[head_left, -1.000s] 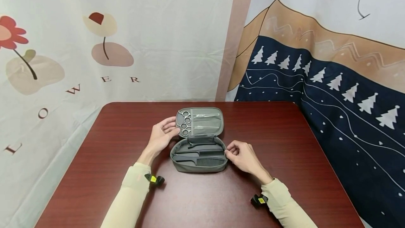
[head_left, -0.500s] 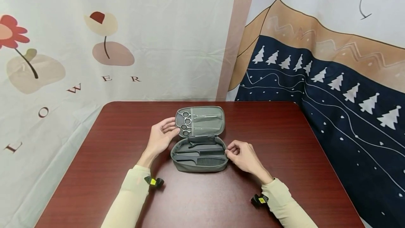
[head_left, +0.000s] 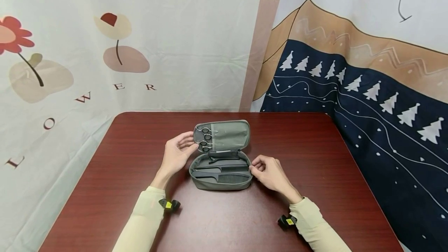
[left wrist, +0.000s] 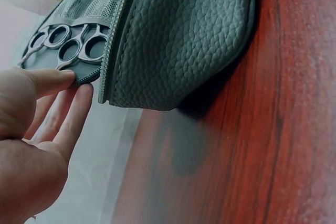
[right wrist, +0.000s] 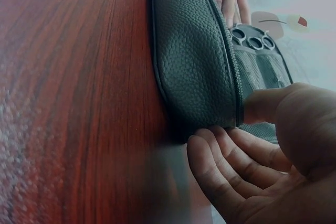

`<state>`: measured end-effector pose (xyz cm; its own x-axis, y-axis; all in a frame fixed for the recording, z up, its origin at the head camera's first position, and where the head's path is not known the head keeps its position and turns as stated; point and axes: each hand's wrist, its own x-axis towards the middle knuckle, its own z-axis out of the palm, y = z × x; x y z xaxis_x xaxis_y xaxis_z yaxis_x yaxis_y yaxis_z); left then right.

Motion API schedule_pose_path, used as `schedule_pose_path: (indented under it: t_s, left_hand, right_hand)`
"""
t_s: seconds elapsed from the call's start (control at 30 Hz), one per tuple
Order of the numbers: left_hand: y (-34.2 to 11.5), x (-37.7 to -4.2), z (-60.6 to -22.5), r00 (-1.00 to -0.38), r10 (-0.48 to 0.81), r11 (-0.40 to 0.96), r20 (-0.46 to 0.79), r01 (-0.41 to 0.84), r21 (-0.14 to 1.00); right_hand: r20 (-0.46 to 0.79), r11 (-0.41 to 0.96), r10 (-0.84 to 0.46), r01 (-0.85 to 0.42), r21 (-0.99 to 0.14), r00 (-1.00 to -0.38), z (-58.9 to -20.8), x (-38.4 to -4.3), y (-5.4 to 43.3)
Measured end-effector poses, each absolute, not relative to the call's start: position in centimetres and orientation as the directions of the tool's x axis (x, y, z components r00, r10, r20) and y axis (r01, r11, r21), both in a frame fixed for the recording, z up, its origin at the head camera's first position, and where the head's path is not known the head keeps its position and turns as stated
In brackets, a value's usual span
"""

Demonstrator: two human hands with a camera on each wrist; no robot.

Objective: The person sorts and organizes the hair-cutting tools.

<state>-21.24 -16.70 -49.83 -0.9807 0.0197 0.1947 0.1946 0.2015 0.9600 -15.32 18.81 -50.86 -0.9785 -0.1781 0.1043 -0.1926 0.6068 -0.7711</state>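
A grey-green zippered case lies unzipped on the table, its lid folded back and tilted up at the far side. Two pairs of scissors sit in the lid's mesh pocket with only their finger loops showing. Two dark combs lie side by side in the base, with a slim dark clip-like piece behind them. My left hand pinches the left edge of the lid between thumb and fingers. At the base's right end, my right hand grips the rim, thumb inside and fingers outside.
The reddish-brown wooden table extends around the case on every side. A pale curtain with flower prints hangs behind it. On the right hangs a navy cloth with white trees.
The lid has tipped up slightly from lying further back, with my left hand still on its edge. My right hand keeps its place on the base rim.
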Motion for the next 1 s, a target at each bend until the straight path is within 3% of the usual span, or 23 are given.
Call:
schedule_pose_path:
  t_s: [0.43,0.77,1.0]
  left_hand:
    - [-17.0,-19.9,-50.0,-0.953,0.065,0.246,0.296,0.303,0.921]
    - [-17.7,-19.3,-50.7,-0.872,0.154,0.324,0.464,0.489,0.810]
    - [-18.1,-18.8,-50.9,-0.841,0.176,0.340,0.512,0.540,0.770]
  right_hand:
    - [0.101,0.597,-0.192,-0.198,-0.778,-0.976,-50.9,-15.4,18.9]
    - [0.075,0.585,-0.188,-0.173,-0.793,-0.979,-50.6,-15.3,18.9]
    - [0.064,0.571,-0.188,-0.162,-0.805,-0.980,-50.5,-15.2,18.7]
